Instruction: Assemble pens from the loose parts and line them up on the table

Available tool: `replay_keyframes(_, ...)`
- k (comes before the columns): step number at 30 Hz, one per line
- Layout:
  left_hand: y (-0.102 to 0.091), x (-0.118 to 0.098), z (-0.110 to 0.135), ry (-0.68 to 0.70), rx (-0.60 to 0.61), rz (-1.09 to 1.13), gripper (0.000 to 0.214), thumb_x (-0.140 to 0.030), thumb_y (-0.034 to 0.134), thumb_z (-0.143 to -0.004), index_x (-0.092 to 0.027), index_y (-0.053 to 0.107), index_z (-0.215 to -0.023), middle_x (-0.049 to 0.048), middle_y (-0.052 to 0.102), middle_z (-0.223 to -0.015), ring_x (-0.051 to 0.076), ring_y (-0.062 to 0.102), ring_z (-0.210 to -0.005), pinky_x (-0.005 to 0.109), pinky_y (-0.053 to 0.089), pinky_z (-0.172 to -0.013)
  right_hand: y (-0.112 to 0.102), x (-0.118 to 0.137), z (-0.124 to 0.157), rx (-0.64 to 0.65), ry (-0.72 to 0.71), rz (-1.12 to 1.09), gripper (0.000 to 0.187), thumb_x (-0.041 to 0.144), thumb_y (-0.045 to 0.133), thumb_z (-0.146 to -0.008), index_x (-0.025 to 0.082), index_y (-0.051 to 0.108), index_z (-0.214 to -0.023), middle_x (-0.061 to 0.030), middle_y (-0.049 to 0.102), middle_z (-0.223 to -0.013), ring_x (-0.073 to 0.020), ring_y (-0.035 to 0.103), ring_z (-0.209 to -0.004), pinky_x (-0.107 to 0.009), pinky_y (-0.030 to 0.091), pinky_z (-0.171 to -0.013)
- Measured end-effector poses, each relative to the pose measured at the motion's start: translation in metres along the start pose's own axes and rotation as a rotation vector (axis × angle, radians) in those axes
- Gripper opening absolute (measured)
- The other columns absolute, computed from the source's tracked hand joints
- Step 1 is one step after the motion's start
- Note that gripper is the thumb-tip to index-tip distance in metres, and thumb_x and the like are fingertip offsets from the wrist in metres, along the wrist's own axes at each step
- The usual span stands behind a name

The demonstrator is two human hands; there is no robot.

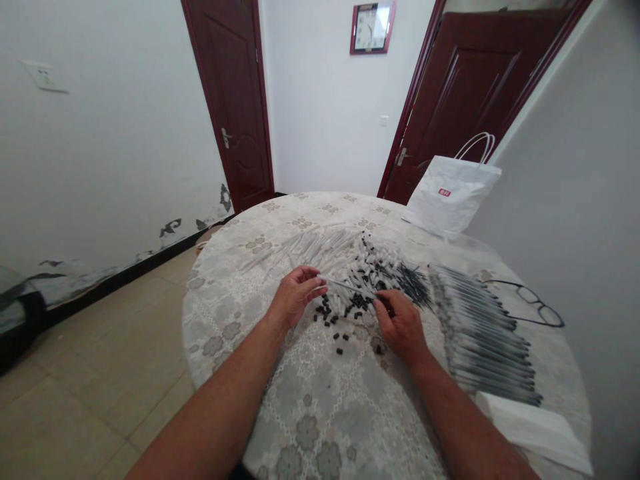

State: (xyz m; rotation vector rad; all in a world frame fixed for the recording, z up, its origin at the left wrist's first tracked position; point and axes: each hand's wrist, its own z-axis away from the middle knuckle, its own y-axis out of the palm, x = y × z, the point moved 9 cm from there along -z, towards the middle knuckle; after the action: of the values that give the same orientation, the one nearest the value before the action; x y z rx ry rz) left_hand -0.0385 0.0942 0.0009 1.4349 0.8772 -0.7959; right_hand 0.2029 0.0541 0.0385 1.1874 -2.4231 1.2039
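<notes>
Above the pile of parts, a slim greyish pen (345, 285) spans the gap between my two hands. My left hand (299, 291) pinches its left end with thumb and fingertips. The other end sits in the closed fingers of my right hand (400, 321), which hide its tip. Beyond it lies a heap of clear pen barrels (320, 247). Small white and black pieces (367, 267) are mixed beneath and behind the pen. Several little black plugs (339, 351) lie loose nearer me. Dark thin rods (413, 285) are bunched just behind my right hand.
Long rows of assembled-looking pens (487, 333) lie to the right, with eyeglasses (540, 310) beside them. A white paper bag (455, 193) stands at the back right. White sheet material (537, 427) lies at the front right. A patterned cloth covers the round table (310, 427).
</notes>
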Motion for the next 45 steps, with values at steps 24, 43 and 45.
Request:
replay_keyframes(24,-0.006,0.007,-0.002,0.003,-0.069,-0.094,0.029,-0.031,0.081,-0.071,-0.017,0.063,-0.088,0.0039,0.066,-0.086,0.019,0.07,-0.081,0.037,0.06,-0.078,0.011,0.013,0.001,0.032,-0.12,0.006,0.013,0.022,0.053,-0.095,0.02,0.063,-0.103,-0.0045,0.065,-0.09,-0.0173,0.063,-0.082,-0.028,0.05,-0.075)
replay_keyframes(43,0.005,0.04,0.006,-0.181,-0.088,0.003,0.031,-0.031,0.074,-0.081,-0.015,0.064,-0.106,0.0134,0.072,-0.103,0.02,0.072,-0.087,0.033,0.061,-0.074,0.03,0.032,0.007,0.162,-0.297,0.226,0.023,0.018,0.044,-0.099,0.019,0.065,-0.109,-0.0078,0.068,-0.086,-0.0183,0.064,-0.081,-0.027,0.049,-0.076)
replay_keyframes(45,0.005,0.04,0.006,-0.173,-0.089,-0.008,0.032,-0.03,0.074,-0.081,-0.015,0.065,-0.107,0.0136,0.072,-0.104,0.02,0.072,-0.087,0.032,0.061,-0.075,0.033,0.033,0.008,0.186,-0.295,0.227,0.024,0.017,0.043,-0.098,0.018,0.066,-0.107,-0.0079,0.067,-0.083,-0.0186,0.063,-0.078,-0.028,0.049,-0.074)
